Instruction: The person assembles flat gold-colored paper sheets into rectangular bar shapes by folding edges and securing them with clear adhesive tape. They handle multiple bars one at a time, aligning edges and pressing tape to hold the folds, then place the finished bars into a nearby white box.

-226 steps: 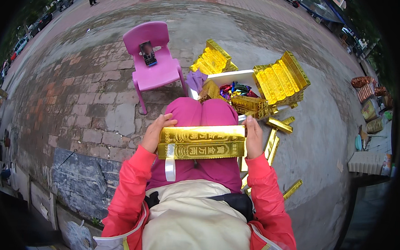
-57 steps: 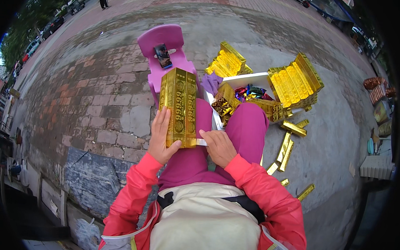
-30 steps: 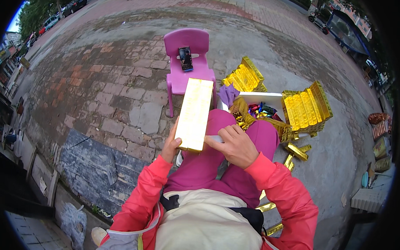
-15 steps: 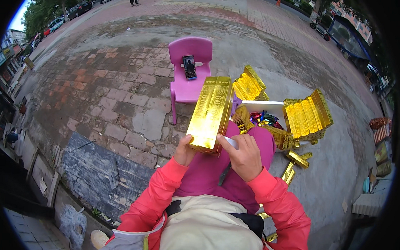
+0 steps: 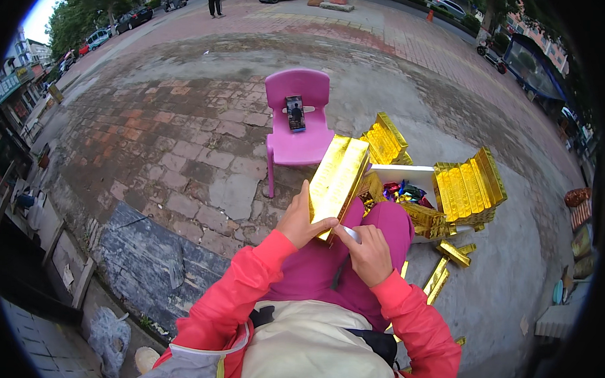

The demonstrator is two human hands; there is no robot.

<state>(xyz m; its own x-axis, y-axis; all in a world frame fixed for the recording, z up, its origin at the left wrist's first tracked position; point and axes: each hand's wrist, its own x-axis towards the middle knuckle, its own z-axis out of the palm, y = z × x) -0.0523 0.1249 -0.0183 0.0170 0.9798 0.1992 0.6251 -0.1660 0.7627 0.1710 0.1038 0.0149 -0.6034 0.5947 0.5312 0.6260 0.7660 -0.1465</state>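
Note:
A long gold foil box [image 5: 339, 172] rests over my thighs, its shiny top facing up and its far end pointing away from me. My left hand [image 5: 304, 217] grips it from the left near the close end, with the thumb laid across that end. At the same near end, my right hand [image 5: 368, 256] pinches a small white object [image 5: 352, 235], whose kind I cannot make out. Its tip is close to my left thumb and the box edge. The underside of the box is hidden.
A pink plastic chair [image 5: 298, 138] ahead carries a phone-like object [image 5: 295, 113]. Right of my knees, a white box [image 5: 404, 172] contains colourful foil pieces [image 5: 405, 192]. Stacked gold bars [image 5: 468, 189] stand beside it; loose gold bars [image 5: 453, 253] lie on the ground.
My left hand has slid up along the box's left side, and its thumb now crosses the near end. The right hand stays at that end with the white object. The whole view has shifted slightly.

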